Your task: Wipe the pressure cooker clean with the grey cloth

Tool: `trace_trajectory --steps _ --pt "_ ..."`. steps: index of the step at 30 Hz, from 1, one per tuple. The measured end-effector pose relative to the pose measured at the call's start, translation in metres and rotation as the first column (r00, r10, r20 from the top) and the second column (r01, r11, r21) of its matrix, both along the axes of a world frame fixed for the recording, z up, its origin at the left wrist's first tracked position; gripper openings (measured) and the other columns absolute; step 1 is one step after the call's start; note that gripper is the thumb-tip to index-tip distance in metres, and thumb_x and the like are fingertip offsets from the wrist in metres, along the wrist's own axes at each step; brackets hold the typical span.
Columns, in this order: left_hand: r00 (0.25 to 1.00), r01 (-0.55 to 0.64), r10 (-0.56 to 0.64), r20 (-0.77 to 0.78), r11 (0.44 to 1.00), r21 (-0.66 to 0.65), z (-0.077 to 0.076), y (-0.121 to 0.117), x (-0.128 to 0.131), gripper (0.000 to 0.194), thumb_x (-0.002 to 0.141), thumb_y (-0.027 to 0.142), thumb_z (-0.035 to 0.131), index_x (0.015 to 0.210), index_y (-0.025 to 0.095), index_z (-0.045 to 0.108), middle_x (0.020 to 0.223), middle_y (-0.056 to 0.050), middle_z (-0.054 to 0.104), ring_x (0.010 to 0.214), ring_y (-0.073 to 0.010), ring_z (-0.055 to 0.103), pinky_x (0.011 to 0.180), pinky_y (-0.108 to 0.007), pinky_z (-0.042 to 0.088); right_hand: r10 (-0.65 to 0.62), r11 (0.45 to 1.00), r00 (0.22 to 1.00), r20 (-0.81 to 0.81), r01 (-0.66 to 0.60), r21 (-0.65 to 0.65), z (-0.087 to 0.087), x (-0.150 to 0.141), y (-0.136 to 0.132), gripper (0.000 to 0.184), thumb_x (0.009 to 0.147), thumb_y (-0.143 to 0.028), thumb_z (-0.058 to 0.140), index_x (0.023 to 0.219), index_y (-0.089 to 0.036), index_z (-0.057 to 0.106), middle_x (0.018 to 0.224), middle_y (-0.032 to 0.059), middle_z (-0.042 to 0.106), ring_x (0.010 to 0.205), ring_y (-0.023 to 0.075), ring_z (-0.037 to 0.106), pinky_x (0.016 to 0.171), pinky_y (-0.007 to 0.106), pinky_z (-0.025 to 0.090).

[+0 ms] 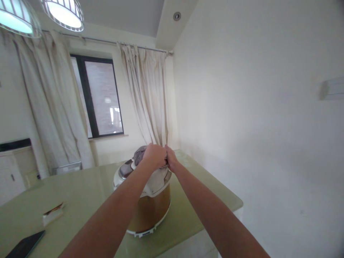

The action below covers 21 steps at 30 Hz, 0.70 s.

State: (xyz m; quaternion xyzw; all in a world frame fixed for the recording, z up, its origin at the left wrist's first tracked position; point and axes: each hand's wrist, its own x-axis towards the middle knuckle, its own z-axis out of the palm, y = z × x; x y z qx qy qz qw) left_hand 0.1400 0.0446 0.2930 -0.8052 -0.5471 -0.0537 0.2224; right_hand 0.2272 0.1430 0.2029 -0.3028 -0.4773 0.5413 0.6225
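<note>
While our left hand (156,155) and right hand (171,158) clamp their fingers on a bunched grey cloth (139,155), we reach over a round, white-topped, amber-sided appliance (154,209) on a glossy green table (86,186).

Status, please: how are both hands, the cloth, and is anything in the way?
Left hand and right hand at grey cloth, grip hidden. Cloth atop amber-sided appliance. Dark flat object off left, apparently not in the way.

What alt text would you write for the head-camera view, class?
A person's left hand and right hand meet at a bunched grey cloth atop a round, white-lidded, brown-bodied countertop appliance. It stands on a pale green table beside a plain wall, with a window between cream curtains beyond.
</note>
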Motion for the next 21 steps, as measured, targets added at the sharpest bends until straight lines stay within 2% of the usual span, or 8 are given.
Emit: trace_trajectory --steps 4,8,11,13,15,17,19,21 --pt "0.981 0.176 -0.189 0.048 0.965 0.196 -0.018 -0.016 -0.027 0.03 0.09 0.045 0.064 0.094 0.019 0.077 0.104 -0.012 0.08 0.105 -0.0328 0.07 0.093 -0.049 0.046 0.078 0.997 0.996 0.048 -0.08 0.023 0.003 0.007 -0.008 0.036 0.07 -0.049 0.081 0.084 -0.02 0.065 0.077 -0.0016 0.069 0.08 0.0181 0.065 0.079 0.03 0.052" --pt "0.911 0.384 -0.413 -0.015 0.833 0.399 -0.036 -0.029 -0.044 0.026 0.088 0.046 0.068 0.088 0.021 0.075 0.1 -0.008 0.078 0.098 -0.0298 0.067 0.086 -0.05 0.042 0.132 0.99 0.981 0.143 -0.137 0.022 0.013 0.022 -0.019 0.037 0.062 -0.036 0.091 0.088 -0.018 0.072 0.081 0.0012 0.073 0.081 0.0184 0.066 0.082 0.032 0.052" --pt "0.833 0.533 -0.538 -0.131 0.714 0.454 -0.045 -0.039 -0.042 0.027 0.086 0.047 0.072 0.085 0.02 0.073 0.097 -0.006 0.077 0.096 -0.0279 0.066 0.084 -0.049 0.041 0.144 0.985 0.969 0.202 -0.16 0.064 0.027 0.034 -0.037 0.036 0.075 -0.048 0.085 0.093 -0.019 0.071 0.091 0.0039 0.075 0.086 0.0175 0.067 0.086 0.032 0.051" --pt "0.79 0.597 -0.584 -0.185 0.667 0.445 -0.051 -0.047 -0.037 0.029 0.085 0.05 0.075 0.084 0.021 0.072 0.094 -0.005 0.076 0.095 -0.0266 0.065 0.083 -0.047 0.041 0.145 0.97 0.953 0.265 -0.19 0.152 0.033 0.037 -0.057 0.041 0.087 -0.06 0.072 0.099 -0.021 0.07 0.099 0.0049 0.075 0.091 0.0175 0.067 0.087 0.032 0.052" --pt "0.766 0.632 -0.607 -0.211 0.653 0.417 -0.057 -0.055 -0.033 0.034 0.083 0.055 0.077 0.086 0.022 0.072 0.094 -0.005 0.076 0.096 -0.0266 0.064 0.086 -0.048 0.041 0.068 0.932 0.93 0.362 -0.188 0.31 0.035 0.037 -0.08 0.046 0.095 -0.066 0.06 0.098 -0.021 0.069 0.098 0.0034 0.072 0.093 0.0182 0.065 0.088 0.032 0.052" --pt "0.755 0.649 -0.615 -0.228 0.653 0.389 -0.065 -0.062 -0.031 0.038 0.083 0.058 0.078 0.091 0.022 0.074 0.096 -0.006 0.077 0.099 -0.0277 0.063 0.09 -0.049 0.042 -0.073 0.868 0.903 0.424 -0.152 0.474 0.028 0.037 -0.102 0.049 0.102 -0.066 0.049 0.094 -0.022 0.068 0.093 0.0017 0.069 0.093 0.0187 0.063 0.091 0.033 0.05" --pt "0.764 0.641 -0.601 -0.235 0.666 0.38 -0.074 -0.069 -0.033 0.036 0.084 0.055 0.078 0.098 0.022 0.074 0.1 -0.008 0.077 0.104 -0.0298 0.062 0.09 -0.05 0.042 -0.175 0.82 0.881 0.44 -0.117 0.56 0.015 0.039 -0.122 0.053 0.107 -0.064 0.039 0.095 -0.022 0.068 0.093 0.0021 0.068 0.094 0.0193 0.063 0.094 0.034 0.049" --pt "0.786 0.614 -0.582 -0.21 0.689 0.386 -0.083 -0.075 -0.037 0.029 0.086 0.046 0.078 0.102 0.022 0.074 0.104 -0.01 0.076 0.107 -0.0313 0.062 0.088 -0.05 0.043 -0.219 0.797 0.869 0.444 -0.104 0.595 -0.002 0.044 -0.137 0.057 0.109 -0.065 0.032 0.107 -0.021 0.07 0.105 0.0054 0.071 0.102 0.0213 0.064 0.1 0.037 0.048"
